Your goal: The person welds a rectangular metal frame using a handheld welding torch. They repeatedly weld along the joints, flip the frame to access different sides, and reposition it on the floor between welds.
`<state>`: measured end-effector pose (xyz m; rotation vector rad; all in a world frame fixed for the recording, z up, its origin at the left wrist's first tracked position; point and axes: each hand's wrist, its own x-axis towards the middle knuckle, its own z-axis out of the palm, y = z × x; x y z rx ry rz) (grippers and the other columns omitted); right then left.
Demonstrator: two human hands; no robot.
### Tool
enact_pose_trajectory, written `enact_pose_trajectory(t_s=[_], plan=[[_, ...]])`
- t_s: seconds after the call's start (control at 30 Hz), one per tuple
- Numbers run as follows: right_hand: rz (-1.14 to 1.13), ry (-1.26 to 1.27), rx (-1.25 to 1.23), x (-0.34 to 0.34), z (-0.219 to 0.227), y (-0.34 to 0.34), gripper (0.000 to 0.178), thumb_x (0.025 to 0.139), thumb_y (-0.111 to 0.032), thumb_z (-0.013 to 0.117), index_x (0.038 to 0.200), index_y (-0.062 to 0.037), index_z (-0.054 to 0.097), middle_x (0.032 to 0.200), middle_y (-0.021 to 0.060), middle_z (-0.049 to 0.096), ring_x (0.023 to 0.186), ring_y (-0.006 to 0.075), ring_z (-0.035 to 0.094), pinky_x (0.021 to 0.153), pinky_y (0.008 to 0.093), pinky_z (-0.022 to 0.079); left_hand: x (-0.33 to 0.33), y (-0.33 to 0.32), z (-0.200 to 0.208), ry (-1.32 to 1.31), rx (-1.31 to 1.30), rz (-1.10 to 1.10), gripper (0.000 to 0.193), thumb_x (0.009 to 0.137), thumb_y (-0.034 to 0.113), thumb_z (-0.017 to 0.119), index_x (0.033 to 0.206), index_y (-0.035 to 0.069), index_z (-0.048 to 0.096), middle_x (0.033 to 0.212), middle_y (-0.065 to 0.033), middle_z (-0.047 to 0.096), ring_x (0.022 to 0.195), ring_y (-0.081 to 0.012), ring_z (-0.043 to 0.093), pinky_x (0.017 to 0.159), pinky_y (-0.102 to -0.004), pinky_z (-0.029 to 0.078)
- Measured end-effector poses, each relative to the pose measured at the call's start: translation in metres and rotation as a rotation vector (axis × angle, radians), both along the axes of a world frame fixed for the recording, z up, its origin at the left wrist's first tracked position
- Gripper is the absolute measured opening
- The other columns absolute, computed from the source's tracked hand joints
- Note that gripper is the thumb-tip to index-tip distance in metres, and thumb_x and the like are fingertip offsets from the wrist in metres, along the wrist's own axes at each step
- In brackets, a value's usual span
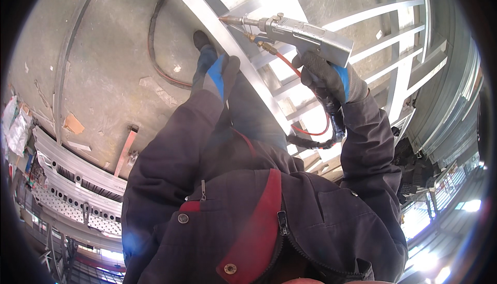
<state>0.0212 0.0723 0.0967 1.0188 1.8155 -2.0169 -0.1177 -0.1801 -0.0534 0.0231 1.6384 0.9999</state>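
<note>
My right hand [329, 77], in a dark grey and blue glove, is wrapped round the grip of a silver welding gun [310, 38]. The gun's copper-coloured nozzle points left, its tip at the long edge bar of a pale metal frame [228, 40]. A red hose [288, 64] runs from a brass fitting under the gun, and a black-wrapped cable [331, 113] hangs below the grip. My left hand [222, 74], gloved alike, is held above my leg, left of the edge bar. Its fingers look curled in; whatever they may hold is hidden.
Slatted bars of the frame spread to the upper right. A dark hose [151, 40] curves over the concrete floor [114, 51] at left. Perforated metal profiles [77, 180] are stacked at lower left, near a reddish bar [125, 152]. Long metal sheets [455, 108] line the right.
</note>
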Motion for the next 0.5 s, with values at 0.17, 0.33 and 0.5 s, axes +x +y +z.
enact_pose_trajectory(t_s=[0.17, 0.33, 0.5], plan=[[0.058, 0.236, 0.153, 0.007, -0.023, -0.006, 0.015, 0.102, -0.013, 0.061, 0.107, -0.0009, 0.068, 0.079, 0.007, 0.063, 0.064, 0.0138, 0.061, 0.053, 0.0277, 0.05, -0.008, -0.001, 0.0, 0.063, -0.095, -0.186, 0.031, 0.102, 0.03, 0.061, 0.116, 0.003, 0.069, 0.105, -0.0106, 0.07, 0.093, -0.0199, 0.067, 0.086, -0.0318, 0.052], [0.169, 0.27, 0.284, 0.015, -0.024, -0.002, 0.023, 0.09, 0.004, 0.07, 0.111, -0.0045, 0.068, 0.091, 0.0099, 0.068, 0.073, 0.0205, 0.068, 0.059, 0.0309, 0.056, -0.006, 0.0, 0.003, -0.005, -0.067, -0.097, 0.03, 0.103, 0.032, 0.06, 0.11, 0.004, 0.069, 0.099, -0.0084, 0.068, 0.088, -0.0174, 0.065, 0.085, -0.0312, 0.051], [0.286, 0.188, 0.346, 0.012, -0.014, 0.0, 0.028, 0.087, 0.007, 0.072, 0.112, -0.0051, 0.068, 0.092, 0.01, 0.068, 0.074, 0.0215, 0.069, 0.06, 0.032, 0.057, -0.007, 0.002, 0.003, -0.012, -0.036, -0.1, 0.028, 0.103, 0.031, 0.061, 0.107, 0.004, 0.068, 0.095, -0.0064, 0.066, 0.085, -0.0145, 0.062, 0.081, -0.0306, 0.05]])
